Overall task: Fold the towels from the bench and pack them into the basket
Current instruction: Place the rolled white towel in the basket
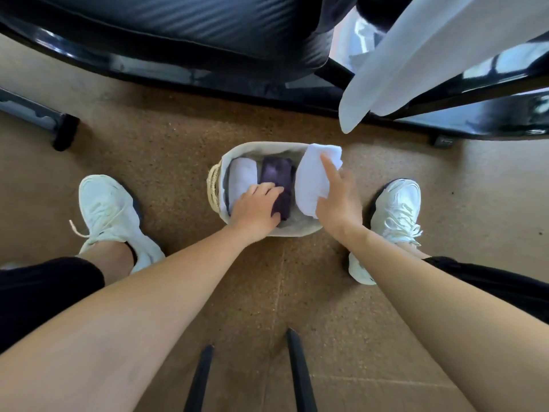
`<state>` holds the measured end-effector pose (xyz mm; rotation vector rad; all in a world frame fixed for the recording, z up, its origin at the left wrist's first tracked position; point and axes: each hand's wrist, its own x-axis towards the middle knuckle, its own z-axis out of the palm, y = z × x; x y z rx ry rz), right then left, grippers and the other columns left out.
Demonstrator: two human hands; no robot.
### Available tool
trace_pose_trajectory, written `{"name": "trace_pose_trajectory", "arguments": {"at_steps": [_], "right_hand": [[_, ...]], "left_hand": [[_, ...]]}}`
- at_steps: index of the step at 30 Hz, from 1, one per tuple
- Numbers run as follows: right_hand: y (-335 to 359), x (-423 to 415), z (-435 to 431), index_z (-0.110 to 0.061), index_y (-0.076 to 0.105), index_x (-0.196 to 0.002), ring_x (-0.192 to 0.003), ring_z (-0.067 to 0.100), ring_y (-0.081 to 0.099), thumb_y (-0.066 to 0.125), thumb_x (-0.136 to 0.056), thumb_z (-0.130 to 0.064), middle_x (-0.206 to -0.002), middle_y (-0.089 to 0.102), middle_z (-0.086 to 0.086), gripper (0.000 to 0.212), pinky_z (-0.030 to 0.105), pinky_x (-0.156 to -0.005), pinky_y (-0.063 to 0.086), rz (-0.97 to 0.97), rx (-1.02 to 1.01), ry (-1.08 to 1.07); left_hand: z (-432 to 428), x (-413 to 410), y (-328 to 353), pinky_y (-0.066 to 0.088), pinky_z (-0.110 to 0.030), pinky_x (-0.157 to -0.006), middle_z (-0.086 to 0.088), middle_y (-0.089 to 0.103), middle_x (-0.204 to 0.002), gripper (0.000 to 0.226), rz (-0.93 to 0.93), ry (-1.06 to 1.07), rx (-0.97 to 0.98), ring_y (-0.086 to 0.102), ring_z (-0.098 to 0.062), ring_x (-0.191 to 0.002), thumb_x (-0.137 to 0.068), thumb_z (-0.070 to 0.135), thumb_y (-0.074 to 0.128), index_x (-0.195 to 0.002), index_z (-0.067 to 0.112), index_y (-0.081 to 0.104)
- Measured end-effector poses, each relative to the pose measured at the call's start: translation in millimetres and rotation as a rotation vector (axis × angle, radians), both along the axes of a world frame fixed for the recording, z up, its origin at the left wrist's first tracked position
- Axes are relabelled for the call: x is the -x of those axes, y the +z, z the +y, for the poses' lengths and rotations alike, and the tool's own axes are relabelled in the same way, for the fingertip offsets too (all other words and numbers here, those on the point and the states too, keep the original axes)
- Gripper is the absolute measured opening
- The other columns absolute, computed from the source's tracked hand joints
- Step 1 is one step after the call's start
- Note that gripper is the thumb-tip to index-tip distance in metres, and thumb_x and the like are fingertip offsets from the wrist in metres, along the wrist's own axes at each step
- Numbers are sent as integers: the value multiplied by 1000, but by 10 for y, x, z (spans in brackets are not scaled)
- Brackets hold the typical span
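Observation:
A small oval basket point(292, 231) with a pale liner stands on the floor between my feet. Inside it lie a rolled white towel point(242, 179) at the left and a folded dark purple towel point(277, 175) in the middle. My left hand point(255, 208) presses on the purple towel, its thumb curled round the near end. My right hand point(338, 197) holds a folded white towel point(312, 176) at the basket's right end, index finger stretched along it. Another white towel point(416, 55) hangs from the black bench point(184, 34) at the upper right.
My white sneakers stand either side of the basket, the left sneaker point(110, 215) and the right sneaker point(398, 209). A black bench frame point(475, 93) runs behind the basket. A dark bar foot point(64, 135) lies at the left. Two black straps point(297, 373) hang near me over the brown cork floor.

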<state>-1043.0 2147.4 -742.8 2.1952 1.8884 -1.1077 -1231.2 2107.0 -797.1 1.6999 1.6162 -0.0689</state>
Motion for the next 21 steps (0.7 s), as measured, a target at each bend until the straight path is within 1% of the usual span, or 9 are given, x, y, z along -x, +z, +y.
{"name": "trace_pose_trajectory", "arguments": {"at_steps": [2, 4, 6, 8, 11, 14, 18, 20, 21], "right_hand": [[27, 21, -90, -44, 8, -157, -124, 27, 44, 64, -89, -9, -145, 34, 9, 95, 40, -90, 49, -49, -91, 19], [12, 41, -158, -41, 9, -157, -123, 32, 45, 65, -88, -5, -143, 34, 13, 96, 43, -93, 49, -153, -145, 115], [-82, 66, -182, -39, 11, -157, -127, 37, 44, 67, -86, -4, -143, 33, 16, 97, 46, -95, 49, -239, -160, 242], [-211, 122, -160, -37, 11, -157, -133, 40, 41, 73, -82, -5, -141, 34, 17, 103, 49, -94, 53, -284, -128, 314], [-407, 251, -92, -36, 10, -158, -122, 34, 47, 74, -84, -7, -137, 37, 16, 103, 45, -88, 56, -238, 0, 264], [-579, 295, -8, -32, 8, -161, -112, 29, 55, 68, -89, -4, -131, 43, 15, 98, 38, -90, 53, -149, 101, 177], [-766, 181, 107, -24, 2, -162, -110, 30, 61, 63, -95, -8, -128, 54, 19, 92, 34, -92, 49, -187, 149, 243], [-801, 160, 137, -24, 2, -162, -114, 33, 60, 61, -97, -12, -132, 52, 23, 89, 36, -95, 48, -228, 171, 285], [-800, 159, 135, -24, 5, -162, -118, 35, 57, 63, -96, -13, -137, 48, 24, 88, 37, -96, 48, -213, 166, 275]], "left_hand": [[-48, 54, -84, 39, -44, -114, 0, 36, -160, 64, 60, -91, 30, 34, -26, -144, -96, 33, 60, -154, 28, 35], [-80, 91, -122, 35, -44, -116, -3, 29, -164, 67, 101, -145, 33, 27, -28, -148, -97, 31, 59, -157, 27, 31], [-90, 105, -135, 35, -44, -115, -3, 29, -164, 67, 117, -140, 5, 29, -28, -147, -96, 29, 59, -157, 26, 31], [-86, 94, -135, 37, -43, -113, -2, 35, -161, 66, 123, -108, -23, 35, -26, -144, -95, 29, 59, -155, 25, 33], [-85, 110, -167, 38, -41, -113, 1, 38, -160, 64, 126, -82, -32, 36, -22, -144, -95, 28, 59, -154, 24, 36], [-101, 158, -202, 39, -42, -113, 2, 36, -162, 65, 140, -96, -34, 33, -21, -146, -95, 28, 58, -155, 25, 34], [-104, 192, -232, 43, -44, -111, 4, 31, -164, 69, 158, -126, -7, 31, -21, -148, -96, 32, 61, -157, 31, 28], [-104, 190, -229, 44, -44, -109, 3, 29, -165, 70, 171, -158, 1, 30, -22, -148, -96, 33, 60, -158, 34, 27], [-105, 183, -228, 43, -43, -109, 3, 28, -165, 70, 177, -169, 2, 29, -22, -148, -96, 34, 60, -158, 34, 26]]}}
